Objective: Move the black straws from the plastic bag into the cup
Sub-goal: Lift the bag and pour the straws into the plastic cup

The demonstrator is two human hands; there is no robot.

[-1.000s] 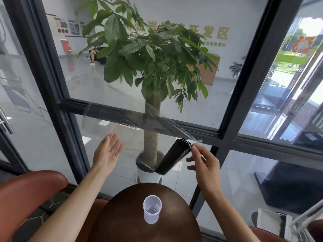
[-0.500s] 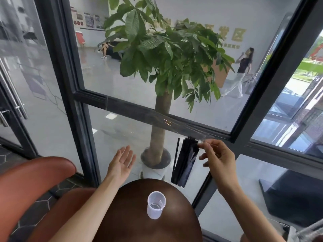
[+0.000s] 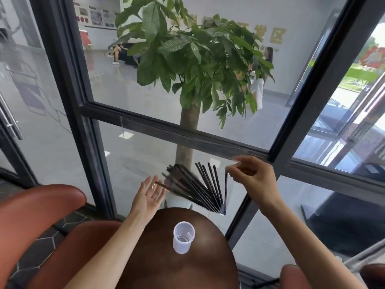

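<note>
Fanning out now where half a second ago they hung as one tight bundle, the thin black plastic straws (image 3: pixel 200 187) splay inside the clear plastic bag (image 3: pixel 224 212), which my right hand (image 3: pixel 253 180) pinches by its top corner. My left hand (image 3: pixel 149 193) is open, palm up, touching the straw tips. I judge I'm mid-tipping; next I must gather them and steer them into the translucent plastic cup (image 3: pixel 183 236) standing on the round dark wooden table (image 3: pixel 158 265)

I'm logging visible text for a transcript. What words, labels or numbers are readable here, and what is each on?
None can be read.
Gold wall characters: too blurred.
Posters on the far wall: too small.
Cup: faint raised marks, illegible.
Straws and bag: no print visible.
</note>
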